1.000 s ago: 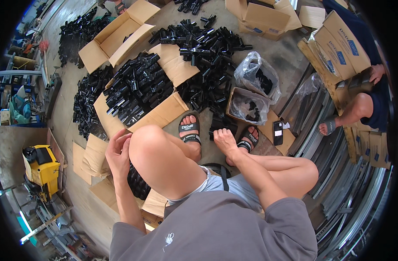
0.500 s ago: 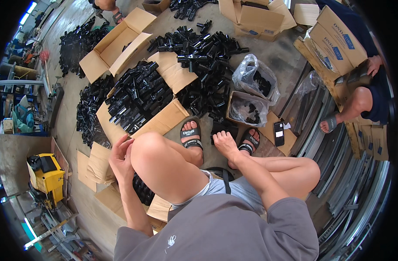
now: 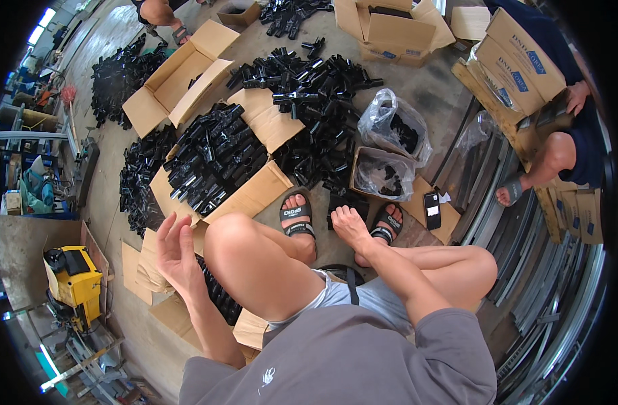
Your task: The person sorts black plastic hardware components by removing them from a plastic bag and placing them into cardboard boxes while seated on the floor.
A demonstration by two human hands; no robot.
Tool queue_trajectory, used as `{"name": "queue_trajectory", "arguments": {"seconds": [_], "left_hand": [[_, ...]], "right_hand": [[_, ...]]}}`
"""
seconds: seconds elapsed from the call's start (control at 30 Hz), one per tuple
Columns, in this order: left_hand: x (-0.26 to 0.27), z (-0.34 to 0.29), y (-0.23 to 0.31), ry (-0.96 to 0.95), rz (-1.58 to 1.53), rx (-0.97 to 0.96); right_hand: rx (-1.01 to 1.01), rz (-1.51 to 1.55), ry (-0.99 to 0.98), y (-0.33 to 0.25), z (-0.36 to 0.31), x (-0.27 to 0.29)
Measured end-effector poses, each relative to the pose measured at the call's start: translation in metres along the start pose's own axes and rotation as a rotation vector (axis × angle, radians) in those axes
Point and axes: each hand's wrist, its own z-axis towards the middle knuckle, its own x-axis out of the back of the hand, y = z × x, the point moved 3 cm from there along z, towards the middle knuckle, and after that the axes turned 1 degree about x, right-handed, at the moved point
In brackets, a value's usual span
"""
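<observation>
My left hand [image 3: 179,260] is raised beside my left knee, fingers apart, with nothing in it. Between my feet is my right hand [image 3: 350,225], its fingers curled downward and their tips hidden, so what they hold, if anything, does not show. Just beyond its knuckles lies a dark object [image 3: 344,202], partly covered. An open cardboard box [image 3: 249,196] packed with black tube-shaped pipe fittings [image 3: 214,156] stands in front of my left knee. Under my left leg, more black ribbed parts [image 3: 218,297] show in another carton.
Loose black fittings [image 3: 316,94] are heaped ahead. Two bag-lined boxes [image 3: 383,177] of small black parts stand right of centre, near a phone [image 3: 432,209] on cardboard. Metal profiles [image 3: 525,270] line the right. Another person's hand [image 3: 577,98] is by a carton [image 3: 521,64].
My left hand has moved left, away from my left knee, and its fingers have spread. My right hand stays in nearly the same place.
</observation>
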Motion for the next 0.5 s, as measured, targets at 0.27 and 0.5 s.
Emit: {"name": "queue_trajectory", "arguments": {"seconds": [0.27,0.5], "left_hand": [[-0.039,-0.015,0.054,0.031,-0.071,-0.218],[-0.079,-0.015,0.054,-0.122,-0.088,-0.251]], "right_hand": [[0.003,0.208,0.043,0.005,-0.010,0.007],[-0.657,0.776,0.203,0.047,0.012,0.025]]}}
